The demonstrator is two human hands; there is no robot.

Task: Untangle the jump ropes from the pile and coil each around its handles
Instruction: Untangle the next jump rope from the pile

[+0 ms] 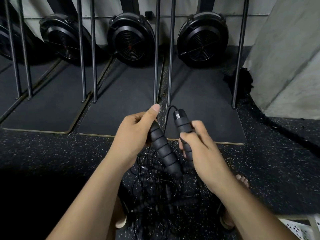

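My left hand grips the upper part of a black ribbed foam jump-rope handle that slants down to the right. In my right hand is a second black handle, held upright, with a thin black cord looping out of its top. Both handles are held close together above the floor. Below my forearms lies a tangled pile of thin black ropes and more foam handles on the speckled rubber floor.
Three black fan-wheel machines stand on dark mats behind thin metal posts. A concrete pillar rises at right. A white perforated basket shows at bottom right. My feet flank the pile.
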